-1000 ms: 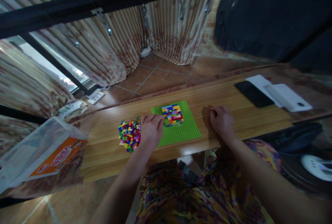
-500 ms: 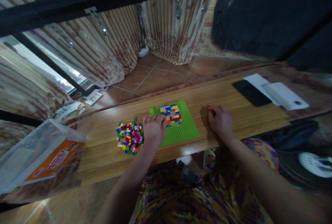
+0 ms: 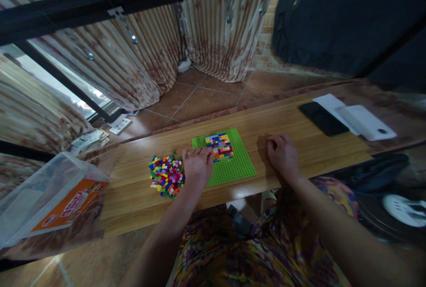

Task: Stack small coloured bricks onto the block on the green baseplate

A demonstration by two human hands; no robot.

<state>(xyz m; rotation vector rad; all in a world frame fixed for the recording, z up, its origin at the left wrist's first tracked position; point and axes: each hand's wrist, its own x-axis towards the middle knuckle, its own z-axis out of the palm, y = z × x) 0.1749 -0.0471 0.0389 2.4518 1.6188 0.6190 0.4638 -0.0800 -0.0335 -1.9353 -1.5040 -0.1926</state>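
A green studded baseplate (image 3: 234,171) lies on the wooden board, with a block of small coloured toy bricks (image 3: 222,145) pressed together on its far part. My left hand (image 3: 199,166) reaches over the plate's left edge. Its thumb and forefinger are closed at the left side of the brick block, and what they hold, if anything, is hidden. Just left of that hand lies a heap of loose toy bricks (image 3: 166,176) in many colours. My right hand (image 3: 282,154) rests on the wood to the right of the plate, fingers curled in, with nothing visible in them.
The narrow wooden table (image 3: 133,209) runs across in front of me. At its right end lie a black phone (image 3: 323,119), white paper and a white box (image 3: 364,123). A clear plastic bin (image 3: 76,171) with an orange label stands at the left end.
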